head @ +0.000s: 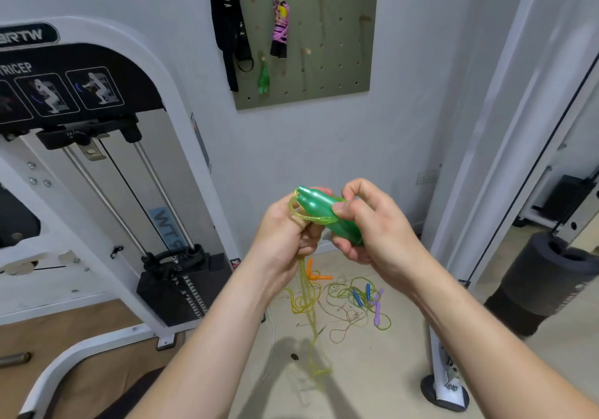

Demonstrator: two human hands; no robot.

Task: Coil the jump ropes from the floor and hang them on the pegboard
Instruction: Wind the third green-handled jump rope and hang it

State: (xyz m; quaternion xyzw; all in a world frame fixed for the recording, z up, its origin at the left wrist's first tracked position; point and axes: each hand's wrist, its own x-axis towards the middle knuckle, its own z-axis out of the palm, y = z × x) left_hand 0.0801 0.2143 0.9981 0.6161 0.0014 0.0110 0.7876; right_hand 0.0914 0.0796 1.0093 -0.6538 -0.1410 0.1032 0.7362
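Coiling now: green handles (327,214) lie side by side between both hands, held up in front of the wall; their yellow-green cord (308,305) makes one loop at the handles and otherwise trails down to the floor (372,370); winding looks barely begun
Hung already: pink rope (280,26) and green rope (263,76), each bundled on the pegboard (340,61)
Left on floor: orange handles (316,272), blue handles (358,297) and purple handles (377,308), cords tangled together
Left hand (285,237): fingers curled round the cord and the handles' tips; gripping
Right hand (372,224): thumb and curled fingers clamp the handles' other end; forearm angling in from the right
Progress: seemingly under halfway; this rope and three more to hang
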